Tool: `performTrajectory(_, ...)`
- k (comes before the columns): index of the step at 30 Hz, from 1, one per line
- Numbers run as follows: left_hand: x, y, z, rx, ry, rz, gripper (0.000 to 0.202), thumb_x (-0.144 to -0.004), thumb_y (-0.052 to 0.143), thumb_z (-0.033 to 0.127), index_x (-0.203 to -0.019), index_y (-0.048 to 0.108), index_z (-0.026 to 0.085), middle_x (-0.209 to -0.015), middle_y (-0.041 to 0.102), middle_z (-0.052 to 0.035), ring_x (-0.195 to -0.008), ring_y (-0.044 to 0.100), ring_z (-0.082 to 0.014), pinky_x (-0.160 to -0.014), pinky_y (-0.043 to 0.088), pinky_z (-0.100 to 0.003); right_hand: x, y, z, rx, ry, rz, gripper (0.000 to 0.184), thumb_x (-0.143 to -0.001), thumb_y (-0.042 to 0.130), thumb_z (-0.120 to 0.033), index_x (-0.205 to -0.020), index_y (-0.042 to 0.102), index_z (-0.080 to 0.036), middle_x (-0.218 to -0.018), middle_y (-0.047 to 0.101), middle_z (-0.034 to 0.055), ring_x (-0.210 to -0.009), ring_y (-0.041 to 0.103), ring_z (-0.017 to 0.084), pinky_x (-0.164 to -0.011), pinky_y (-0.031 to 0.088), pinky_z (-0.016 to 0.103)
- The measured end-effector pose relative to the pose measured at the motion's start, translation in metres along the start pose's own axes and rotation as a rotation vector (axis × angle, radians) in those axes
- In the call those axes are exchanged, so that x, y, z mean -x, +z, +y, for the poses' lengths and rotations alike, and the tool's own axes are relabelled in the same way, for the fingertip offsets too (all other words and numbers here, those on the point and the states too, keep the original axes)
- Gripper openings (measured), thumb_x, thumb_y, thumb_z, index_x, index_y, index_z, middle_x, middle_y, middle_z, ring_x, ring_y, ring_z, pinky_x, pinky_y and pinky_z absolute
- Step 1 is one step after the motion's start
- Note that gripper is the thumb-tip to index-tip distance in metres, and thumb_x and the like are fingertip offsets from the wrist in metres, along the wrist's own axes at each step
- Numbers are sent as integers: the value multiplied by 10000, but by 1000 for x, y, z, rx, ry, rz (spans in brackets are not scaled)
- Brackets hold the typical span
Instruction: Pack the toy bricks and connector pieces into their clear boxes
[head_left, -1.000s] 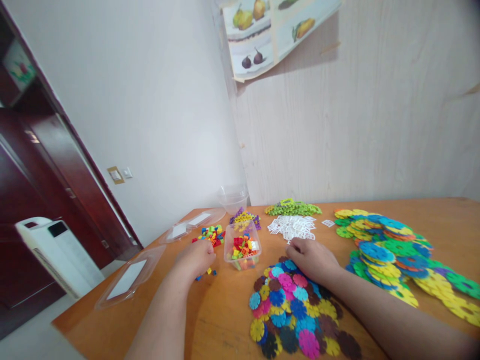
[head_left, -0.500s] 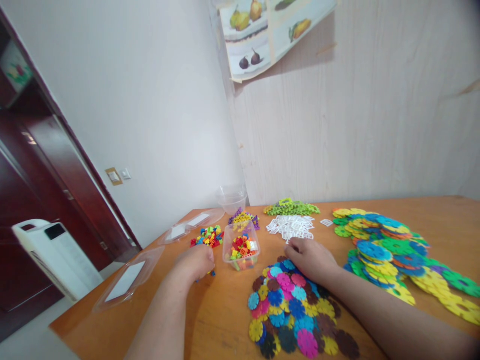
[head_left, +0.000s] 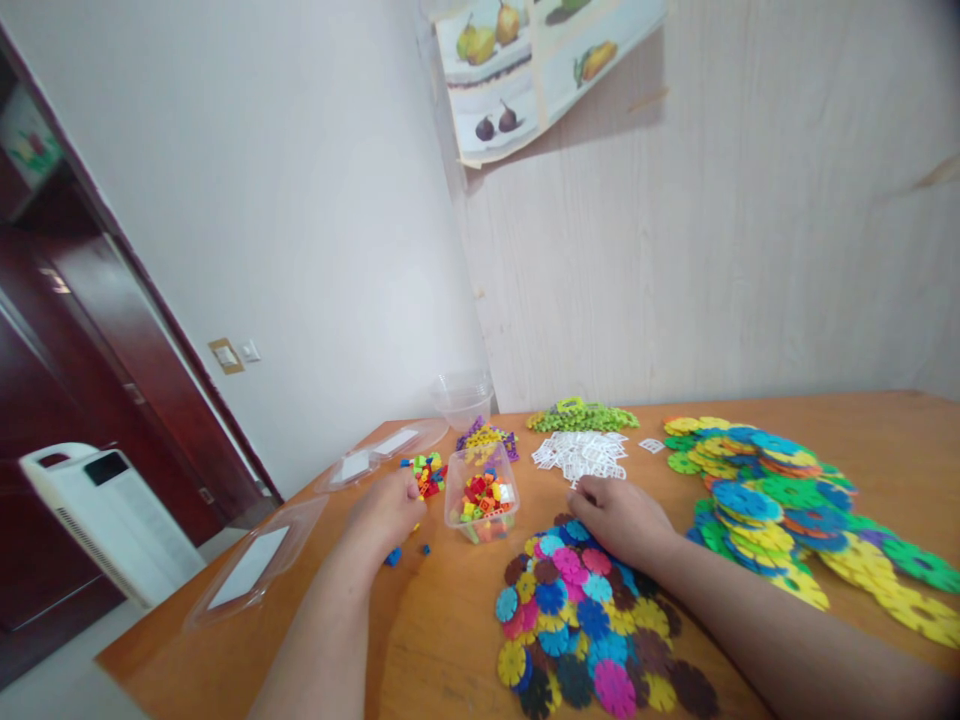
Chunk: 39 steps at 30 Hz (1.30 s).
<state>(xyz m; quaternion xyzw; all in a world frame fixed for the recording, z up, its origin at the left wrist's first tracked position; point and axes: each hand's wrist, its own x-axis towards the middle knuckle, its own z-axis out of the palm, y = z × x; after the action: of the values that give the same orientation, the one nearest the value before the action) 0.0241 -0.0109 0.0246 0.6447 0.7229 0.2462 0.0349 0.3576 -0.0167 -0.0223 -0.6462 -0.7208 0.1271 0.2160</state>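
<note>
My left hand point(head_left: 386, 512) is over the table's left part with its fingers curled in, at the near edge of a pile of small building bricks point(head_left: 431, 478). Whatever its fingers hold is hidden from the camera. Loose blue bricks point(head_left: 394, 556) lie just under its wrist side. To its right stands a clear plastic box point(head_left: 463, 528) with coloured bricks in it. My right hand point(head_left: 626, 515), fingers curled under, rests at the far edge of a heap of colourful notched discs point(head_left: 574, 600); its fingertips are mostly out of sight.
White square frame pieces point(head_left: 581, 453) and green pieces point(head_left: 589, 416) lie toward the wall. Larger notched discs point(head_left: 757, 500) spread over the right side. Clear lids point(head_left: 259, 560) lie at left; clear bowls point(head_left: 461, 398) and purple-yellow pieces point(head_left: 486, 436) are behind the box.
My left hand has shifted slightly away from me, and blue bricks near its wrist now show more plainly. The brick pile beside it looks different in outline. My right hand stays in place.
</note>
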Motion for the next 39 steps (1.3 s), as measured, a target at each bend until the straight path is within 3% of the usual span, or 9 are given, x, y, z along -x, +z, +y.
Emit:
performTrajectory(4,0,-8,24,292,71,221,203,-773,571,346,-927,579,214,-858,683,-23,-783,632,-177,-691,442,-261,0,-1,0,1,7,-9,362,-919,401,-453,-770,629,-215,-802,678,49,-742,592,180,-546,226,265)
performTrajectory(7,1,-9,33,445,108,171,276,-779,573,393,-969,592,194,-887,693,-39,-799,642,-183,-700,465,-270,1,0,0,8,-2,-4,359,-921,396,-450,-771,628,-220,-806,679,48,-734,586,176,-548,228,263)
performTrajectory(11,2,-4,18,266,112,-26,119,-757,541,291,-810,596,199,-695,634,0,-625,576,-156,-557,382,-236,0,1,1,11,-6,2,360,-923,393,-452,-771,626,-223,-808,679,46,-743,590,179,-552,229,260)
performTrajectory(15,4,-3,4,-6,107,-148,63,-722,537,211,-661,545,206,-602,572,16,-577,513,-143,-523,286,-229,-1,1,1,2,-3,-7,370,-924,391,-463,-776,633,-225,-802,677,48,-750,592,187,-553,235,262)
performTrajectory(19,6,-5,9,-104,71,-126,38,-731,558,203,-718,591,217,-685,629,-4,-649,561,-169,-571,326,-239,0,1,2,1,-5,-5,371,-921,386,-465,-781,639,-233,-795,676,46,-748,586,189,-559,245,264)
performTrajectory(23,7,0,23,-164,193,-64,149,-750,592,213,-875,671,231,-974,695,-75,-936,609,-231,-767,408,-279,0,1,2,-8,-10,3,363,-919,387,-453,-775,636,-232,-789,674,43,-737,588,186,-556,243,266)
performTrajectory(26,9,6,31,-255,218,-91,171,-772,587,228,-905,693,252,-1052,692,-93,-1044,586,-255,-859,400,-315,0,2,1,-5,-5,3,363,-919,387,-454,-776,636,-231,-795,680,43,-729,589,185,-553,241,266)
performTrajectory(32,10,16,32,-427,209,-163,149,-798,541,241,-763,685,244,-931,711,-101,-981,611,-304,-820,386,-376,-1,2,1,-4,3,0,345,-917,412,-446,-783,643,-226,-815,687,50,-751,593,183,-557,240,265)
performTrajectory(39,9,21,30,-419,194,-121,133,-762,532,155,-743,635,239,-854,703,-71,-876,626,-268,-758,367,-335,1,2,1,-10,-5,20,348,-918,395,-441,-755,613,-223,-794,682,39,-741,594,181,-546,225,266)
